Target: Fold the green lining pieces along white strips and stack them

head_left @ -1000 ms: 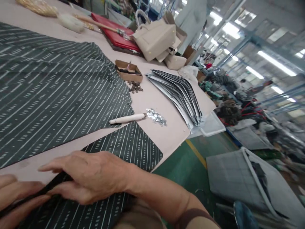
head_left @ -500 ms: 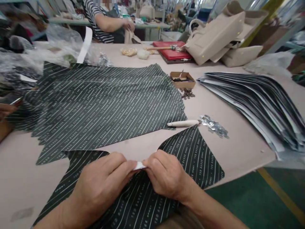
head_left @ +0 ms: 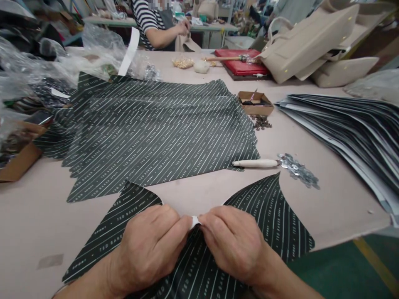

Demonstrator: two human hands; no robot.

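Observation:
A dark striped piece of printed fabric (head_left: 271, 207) lies under both hands at the table's front edge, its two corners spreading out left and right. My left hand (head_left: 152, 241) is closed and pinches the fabric's top edge. Close beside it, my right hand (head_left: 233, 241) pinches the same edge. Between the fingertips a small bit of the white underside shows. Beyond the hands lies a fanned stack of matching fabric pieces (head_left: 162, 128). A white-handled tool (head_left: 257, 163) rests by its near right corner, next to a heap of silver metal discs (head_left: 297, 170).
At right lies a thick pile of dark and white sheets (head_left: 349, 128). A small cardboard box (head_left: 257, 108) stands beside dark metal bits (head_left: 262, 122). Beige bags (head_left: 308, 45) and a red item (head_left: 240, 64) sit further back. Plastic bags (head_left: 96, 45) crowd the left. A person in stripes works behind.
The view has swung slightly left, so things appear further right. My hands keep their pinch on the fabric edge, and the fabric's left corner now stands up more.

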